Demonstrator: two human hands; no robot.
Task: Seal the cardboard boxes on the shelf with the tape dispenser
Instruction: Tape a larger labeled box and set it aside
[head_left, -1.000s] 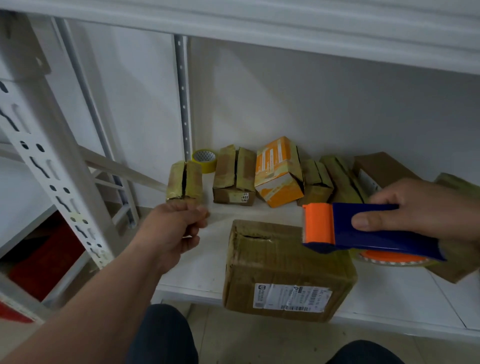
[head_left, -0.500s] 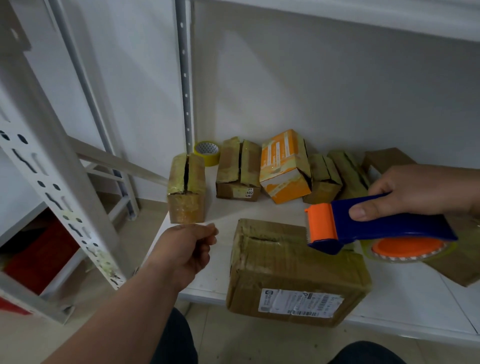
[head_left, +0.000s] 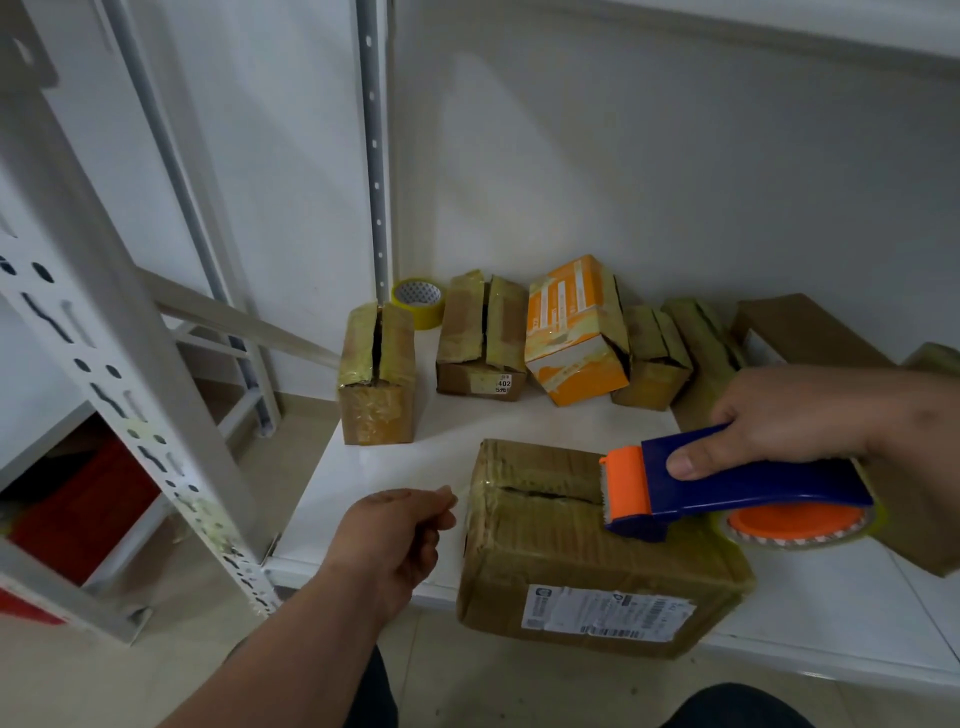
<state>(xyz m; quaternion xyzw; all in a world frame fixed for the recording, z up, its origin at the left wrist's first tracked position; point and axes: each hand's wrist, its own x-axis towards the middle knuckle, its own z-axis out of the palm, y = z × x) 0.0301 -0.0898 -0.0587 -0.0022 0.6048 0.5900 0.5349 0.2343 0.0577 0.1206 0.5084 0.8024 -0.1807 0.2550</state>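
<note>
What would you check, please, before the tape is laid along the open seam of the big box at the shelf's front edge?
1. Tape dispenser gripped firmly by right hand: ok.
2. Left hand pinching the free tape end: fingers are pinched, but the clear tape barely shows: cannot tell.
3. Dispenser's orange head over the seam of the big box: ok.
4. Seam flaps closed flush: a dark gap shows: not ok.
5. Box fully on the shelf: it overhangs the front edge: not ok.
</note>
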